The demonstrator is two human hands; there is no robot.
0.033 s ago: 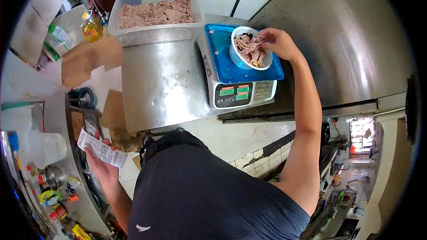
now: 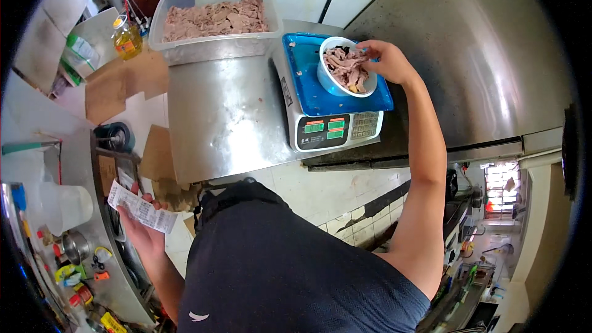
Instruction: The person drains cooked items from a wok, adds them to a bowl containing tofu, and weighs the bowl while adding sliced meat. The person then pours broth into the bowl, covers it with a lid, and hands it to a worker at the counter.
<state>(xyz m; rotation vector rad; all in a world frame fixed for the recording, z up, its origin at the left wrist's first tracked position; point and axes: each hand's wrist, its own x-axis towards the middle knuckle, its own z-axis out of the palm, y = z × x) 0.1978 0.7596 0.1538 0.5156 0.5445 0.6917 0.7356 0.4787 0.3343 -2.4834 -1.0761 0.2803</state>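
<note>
Right hand reaches over the white bowl of sliced meat on the blue-topped scale, fingertips pinched at the bowl's rim on meat strips. Left hand, well left of the scale, grips a paper receipt. Behind the scale sits a clear tub of meat.

Bright daylight, steel glare, fisheye-bent edges

Bowl on scale, tub left
</note>
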